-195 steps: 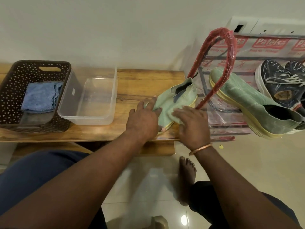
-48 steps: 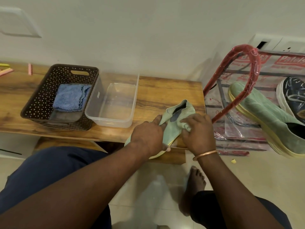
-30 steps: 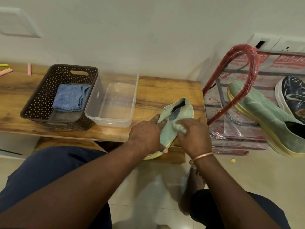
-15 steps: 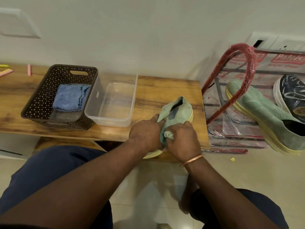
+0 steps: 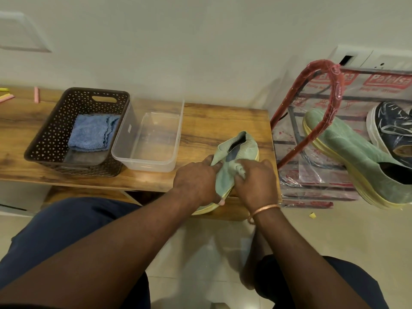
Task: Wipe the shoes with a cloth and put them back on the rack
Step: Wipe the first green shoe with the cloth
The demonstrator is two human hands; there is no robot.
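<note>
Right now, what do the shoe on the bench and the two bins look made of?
Green shoe: knit fabric upper, matte, visible weave; yellowish sole, probably foam or rubber. Brown basket: perforated plastic, by its moulded look. Clear tub: transparent glossy plastic.

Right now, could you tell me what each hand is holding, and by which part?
The left hand grips the green shoe on the bench by its toe end. The right hand holds a bunched green cloth against its upper.
</note>
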